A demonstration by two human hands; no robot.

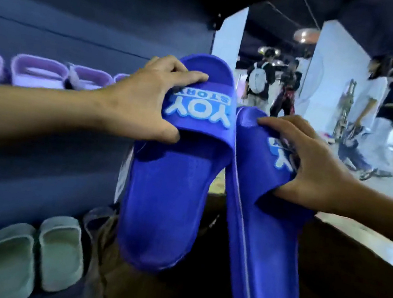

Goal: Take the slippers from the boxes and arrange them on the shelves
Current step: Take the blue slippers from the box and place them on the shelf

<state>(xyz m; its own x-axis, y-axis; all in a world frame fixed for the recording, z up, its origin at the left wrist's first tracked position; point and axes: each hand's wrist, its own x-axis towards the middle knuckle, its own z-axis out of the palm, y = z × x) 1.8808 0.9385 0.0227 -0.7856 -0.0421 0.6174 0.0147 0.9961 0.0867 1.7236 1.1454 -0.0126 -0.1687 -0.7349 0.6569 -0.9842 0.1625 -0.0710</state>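
Note:
Two bright blue slippers with pale blue raised lettering on their straps hang in the air at the middle of the view, heels down. My left hand (144,98) grips the left slipper (166,196) by its strap, thumb under and fingers over. My right hand (314,166) grips the right slipper (261,237) by its strap in the same way. The two slippers touch side by side. A dark blue shelf wall (48,144) stands to the left of them.
Purple slippers (39,71) line an upper shelf at left. Pale green slippers (37,255) line a lower shelf at bottom left. A brown cardboard box (338,289) sits below the hands. Several people (258,81) stand and walk in the open hall at right.

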